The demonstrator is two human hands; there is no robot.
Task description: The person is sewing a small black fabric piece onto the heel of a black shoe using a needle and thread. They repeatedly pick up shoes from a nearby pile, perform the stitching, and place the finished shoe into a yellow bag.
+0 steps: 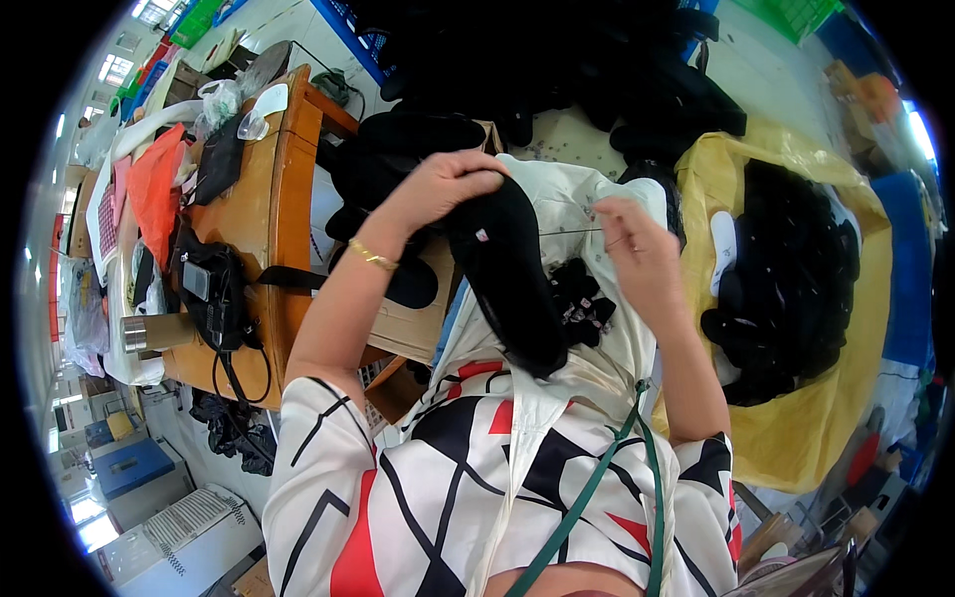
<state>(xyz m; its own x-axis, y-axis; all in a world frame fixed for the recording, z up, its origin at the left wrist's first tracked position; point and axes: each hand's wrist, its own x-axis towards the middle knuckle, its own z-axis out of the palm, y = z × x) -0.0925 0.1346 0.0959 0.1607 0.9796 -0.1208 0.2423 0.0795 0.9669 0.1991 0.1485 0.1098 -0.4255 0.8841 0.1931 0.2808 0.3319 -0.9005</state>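
My left hand point(453, 189) grips one end of a black cloth shoe point(502, 264), thumb on top, above my lap. A small pale and pink mark shows on the shoe. To the right, my right hand point(639, 254) is raised with its fingers pinched together. A thin dark thread point(572, 232) runs taut from the shoe to those fingers; whether a needle is there too cannot be made out. Several small black bow-like pieces point(580, 303) lie on the cream apron point(622, 353) between the shoe and my right forearm.
A wooden table point(244, 199) on the left bears a black bag point(207, 289), a metal cup point(159, 332) and plastic bags. At the right stands a yellow sack point(811, 438) of black shoes. More black shoes point(567, 60) are heaped in a blue crate point(350, 40) ahead.
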